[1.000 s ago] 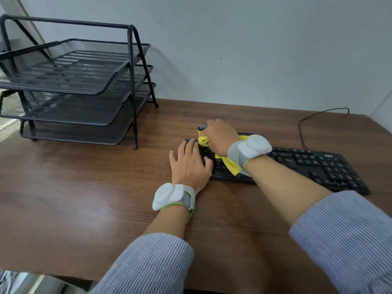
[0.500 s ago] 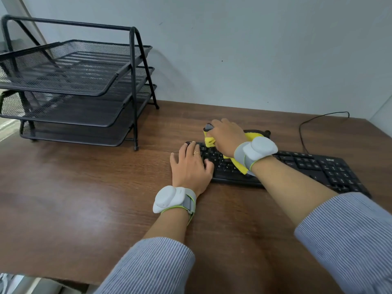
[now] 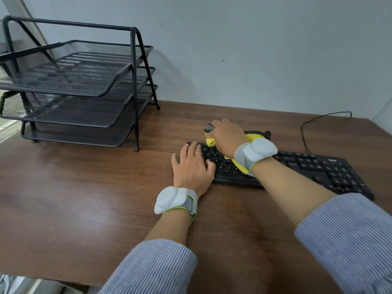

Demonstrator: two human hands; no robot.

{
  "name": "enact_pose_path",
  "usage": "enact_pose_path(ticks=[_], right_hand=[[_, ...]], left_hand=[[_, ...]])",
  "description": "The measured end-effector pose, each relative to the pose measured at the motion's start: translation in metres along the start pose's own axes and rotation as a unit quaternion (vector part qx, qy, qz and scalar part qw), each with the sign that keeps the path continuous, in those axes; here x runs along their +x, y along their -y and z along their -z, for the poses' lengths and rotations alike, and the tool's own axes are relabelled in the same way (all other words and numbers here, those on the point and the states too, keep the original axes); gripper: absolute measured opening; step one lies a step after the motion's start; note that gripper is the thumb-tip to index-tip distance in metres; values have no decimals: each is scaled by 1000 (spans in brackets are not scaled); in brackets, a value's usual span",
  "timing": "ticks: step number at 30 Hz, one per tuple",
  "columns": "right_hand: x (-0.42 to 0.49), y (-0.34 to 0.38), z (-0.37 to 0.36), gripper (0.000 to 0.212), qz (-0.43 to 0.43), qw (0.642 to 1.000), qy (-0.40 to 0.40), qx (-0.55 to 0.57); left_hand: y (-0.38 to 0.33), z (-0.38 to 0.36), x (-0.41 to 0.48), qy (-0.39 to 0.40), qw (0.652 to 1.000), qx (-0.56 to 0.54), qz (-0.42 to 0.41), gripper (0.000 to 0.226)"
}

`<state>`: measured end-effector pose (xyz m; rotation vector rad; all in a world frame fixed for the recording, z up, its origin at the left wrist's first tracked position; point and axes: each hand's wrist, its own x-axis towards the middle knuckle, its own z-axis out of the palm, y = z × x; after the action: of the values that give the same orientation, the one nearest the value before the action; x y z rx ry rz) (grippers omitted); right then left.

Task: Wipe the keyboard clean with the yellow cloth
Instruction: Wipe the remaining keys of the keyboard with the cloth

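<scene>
A black keyboard (image 3: 314,166) lies across the brown desk, right of centre. My right hand (image 3: 228,137) presses a bunched yellow cloth (image 3: 211,142) with a grey patch onto the keyboard's far left rows; more of the cloth trails under my wrist. My left hand (image 3: 191,168) rests flat, fingers spread, on the keyboard's left end and the desk beside it, holding it down. Both wrists carry grey bands with white pods.
A black three-tier mesh tray rack (image 3: 74,92) stands at the back left of the desk (image 3: 84,187). The keyboard's black cable (image 3: 305,132) loops toward the wall at the back right. A pale wall runs behind the desk.
My right hand with the cloth has slid a little to the right and away along the upper key rows. My left hand has stayed at the keyboard's left end.
</scene>
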<state>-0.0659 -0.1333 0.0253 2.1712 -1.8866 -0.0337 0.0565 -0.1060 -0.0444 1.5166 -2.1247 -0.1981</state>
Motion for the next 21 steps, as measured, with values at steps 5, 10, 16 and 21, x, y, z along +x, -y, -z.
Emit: enact_pose_path(ticks=[5,10,16,21], right_hand=[[0,-8,-1,32,-7,1000,16,11],[-3,-14,-7,34,-117,993,24,25],[1,6,-6,26,-56,993,-4,103],[-3,-8,2,17,-62,993,48,88]], left_hand=[[0,0,0,1,1000,3,2,55],[0,0,0,5,1000,5,2,56],[0,0,0,2,1000,5,1,55],[0,0,0,3,1000,4,1,55]])
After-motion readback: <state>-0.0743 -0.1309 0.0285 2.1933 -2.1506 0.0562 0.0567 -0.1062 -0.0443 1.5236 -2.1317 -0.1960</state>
